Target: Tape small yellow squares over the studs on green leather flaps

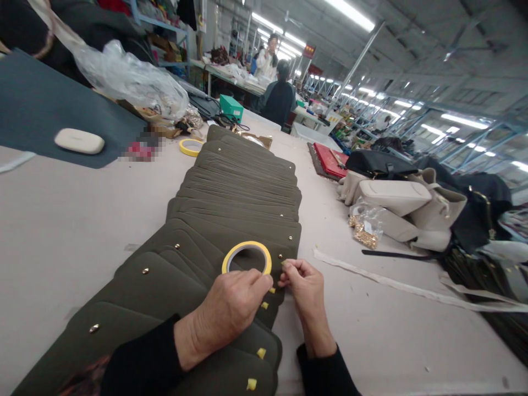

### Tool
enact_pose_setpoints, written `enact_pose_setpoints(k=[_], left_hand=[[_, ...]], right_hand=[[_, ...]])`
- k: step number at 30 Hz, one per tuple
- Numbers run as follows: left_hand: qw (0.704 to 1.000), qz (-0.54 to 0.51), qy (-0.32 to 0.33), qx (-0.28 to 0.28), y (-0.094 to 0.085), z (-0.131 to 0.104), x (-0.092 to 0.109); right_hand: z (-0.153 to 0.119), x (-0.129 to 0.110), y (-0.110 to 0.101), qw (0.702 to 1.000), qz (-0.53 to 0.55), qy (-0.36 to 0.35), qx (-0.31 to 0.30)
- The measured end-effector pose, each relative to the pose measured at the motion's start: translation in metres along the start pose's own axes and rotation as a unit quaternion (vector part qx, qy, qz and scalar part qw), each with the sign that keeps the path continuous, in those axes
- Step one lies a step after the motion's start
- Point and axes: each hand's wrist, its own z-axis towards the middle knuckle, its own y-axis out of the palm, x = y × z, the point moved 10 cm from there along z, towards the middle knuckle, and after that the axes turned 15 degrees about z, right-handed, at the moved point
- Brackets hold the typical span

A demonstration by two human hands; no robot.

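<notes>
Overlapping dark olive panels (pixel 231 225) run in a long fanned row across the table, with metal studs near some edges. My left hand (pixel 233 300) is closed on a roll of yellow tape (pixel 226 258), which it holds over the panels. Beside it, at the panels' right edge, my right hand (pixel 304 283) pinches a tiny yellow piece (pixel 284 264) between thumb and finger. Small bits of yellow tape (pixel 261 353) sit on the right edges of the nearest panels.
A second tape roll (pixel 190 147) lies beyond the panels on the left. Blue-grey sheet (pixel 37 121) bears a white case (pixel 79 141). At right are beige bags (pixel 433 203), a bag of gold hardware (pixel 366 228) and a pale strip (pixel 383 280). Two people are in the background.
</notes>
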Motion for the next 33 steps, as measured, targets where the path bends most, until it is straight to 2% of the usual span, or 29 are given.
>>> enact_pose_setpoints(k=[2, 5, 8, 13, 17, 20, 22, 24, 27, 30, 31, 33], left_hand=[[0.998, 0.033, -0.004, -0.053, 0.015, -0.001, -0.001], [0.988, 0.073, 0.013, -0.138, 0.038, -0.003, -0.001], [0.98, 0.083, 0.033, -0.177, 0.047, -0.005, 0.001], [0.977, 0.077, 0.028, -0.199, 0.049, -0.005, 0.0], [0.975, 0.07, 0.023, -0.209, 0.049, -0.005, -0.001], [0.974, 0.063, 0.018, -0.215, 0.049, -0.006, -0.002], [0.975, 0.057, 0.018, -0.216, 0.049, -0.006, -0.002], [0.975, 0.052, 0.018, -0.215, 0.049, -0.006, -0.001], [0.976, 0.052, 0.014, -0.213, 0.049, -0.007, -0.002], [0.976, 0.054, 0.013, -0.21, 0.049, -0.008, -0.002], [0.976, 0.054, 0.014, -0.209, 0.049, -0.008, -0.002], [0.977, 0.054, 0.015, -0.205, 0.049, -0.008, -0.002]], right_hand=[[0.008, 0.001, -0.006, 1.0, -0.023, -0.008, -0.015], [0.012, -0.003, -0.003, 0.995, -0.077, -0.037, -0.05], [0.011, -0.012, 0.007, 0.979, -0.168, -0.089, -0.071], [0.007, -0.032, 0.028, 0.909, -0.342, -0.225, -0.076], [0.005, -0.034, 0.037, 0.862, -0.425, -0.261, -0.095], [0.004, -0.04, 0.026, 0.851, -0.451, -0.263, -0.059], [-0.001, -0.051, 0.019, 0.85, -0.434, -0.295, -0.044], [-0.012, -0.06, 0.027, 0.829, -0.422, -0.357, -0.087], [-0.027, -0.057, 0.049, 0.763, -0.458, -0.417, -0.188], [-0.023, -0.043, 0.062, 0.723, -0.52, -0.402, -0.214], [-0.019, -0.038, 0.064, 0.72, -0.538, -0.386, -0.209], [-0.006, -0.031, 0.065, 0.731, -0.563, -0.338, -0.186]])
